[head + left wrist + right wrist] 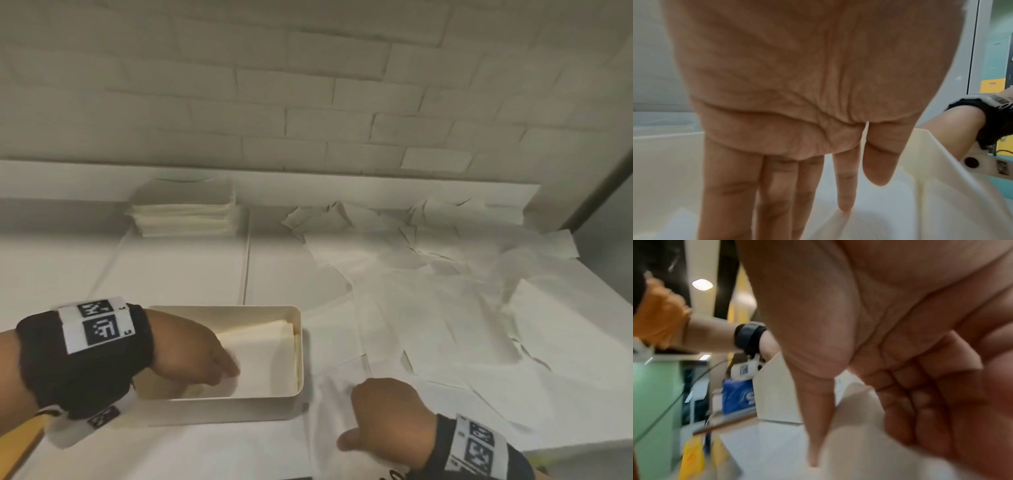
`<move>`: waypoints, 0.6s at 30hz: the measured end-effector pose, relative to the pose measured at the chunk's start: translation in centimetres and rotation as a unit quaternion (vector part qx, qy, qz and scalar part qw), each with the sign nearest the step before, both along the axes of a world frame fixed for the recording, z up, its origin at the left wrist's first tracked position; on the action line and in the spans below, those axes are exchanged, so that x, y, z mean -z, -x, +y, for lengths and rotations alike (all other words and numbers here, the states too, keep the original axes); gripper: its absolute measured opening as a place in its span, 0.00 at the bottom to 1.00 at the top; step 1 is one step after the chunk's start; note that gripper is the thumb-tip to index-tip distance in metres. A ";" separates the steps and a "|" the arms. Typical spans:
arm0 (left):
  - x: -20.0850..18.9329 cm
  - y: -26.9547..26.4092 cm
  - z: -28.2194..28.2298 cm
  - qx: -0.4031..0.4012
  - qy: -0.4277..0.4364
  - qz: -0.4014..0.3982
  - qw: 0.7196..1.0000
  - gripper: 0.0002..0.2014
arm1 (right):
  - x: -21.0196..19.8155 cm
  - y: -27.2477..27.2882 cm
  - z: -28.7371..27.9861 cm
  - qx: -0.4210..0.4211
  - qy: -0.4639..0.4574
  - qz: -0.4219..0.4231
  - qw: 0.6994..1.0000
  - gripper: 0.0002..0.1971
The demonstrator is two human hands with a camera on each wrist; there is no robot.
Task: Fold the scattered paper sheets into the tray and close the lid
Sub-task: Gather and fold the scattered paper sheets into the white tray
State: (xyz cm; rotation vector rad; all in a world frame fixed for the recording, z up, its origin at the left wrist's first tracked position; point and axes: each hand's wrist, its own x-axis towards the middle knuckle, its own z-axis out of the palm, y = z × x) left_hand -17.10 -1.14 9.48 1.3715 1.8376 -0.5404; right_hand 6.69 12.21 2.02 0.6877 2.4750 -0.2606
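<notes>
tray (219, 407) near left on worktop (178, 274), few folded sheets (263, 356) inside. left hand (191, 353) flat, fingers straight, pressing them. right hand (383, 411) curled on loose sheet (329, 394) beside tray. scattered sheets (445, 291) right remain; lid unseen.

Soft, even indoor light, rather dim and warm. The head view is slightly soft, its brick wall (308, 85) bowed by the wide lens. A faint shadow lies inside the tray (294, 342). Both wrist views are close and blurred; the right one smears heavily at its left edge, with ceiling lamps (702, 284) glaring.
</notes>
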 end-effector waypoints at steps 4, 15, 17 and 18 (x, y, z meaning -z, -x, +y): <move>-0.2 0.1 0.3 0.009 -0.018 0.009 1.000 0.21 | 0.6 -1.7 2.1 0.069 0.061 0.056 0.994 0.10; -5.9 -4.4 6.2 -0.014 -0.285 -0.017 0.958 0.25 | -6.4 -1.9 10.1 0.349 0.305 0.433 0.774 0.11; -5.6 -5.9 8.6 -0.042 -0.295 -0.034 0.954 0.35 | -7.0 -1.2 11.0 0.347 0.362 0.464 0.731 0.13; -5.3 -6.4 9.8 -0.064 -0.303 -0.054 0.949 0.35 | -7.2 -0.9 11.3 0.347 0.389 0.479 0.706 0.14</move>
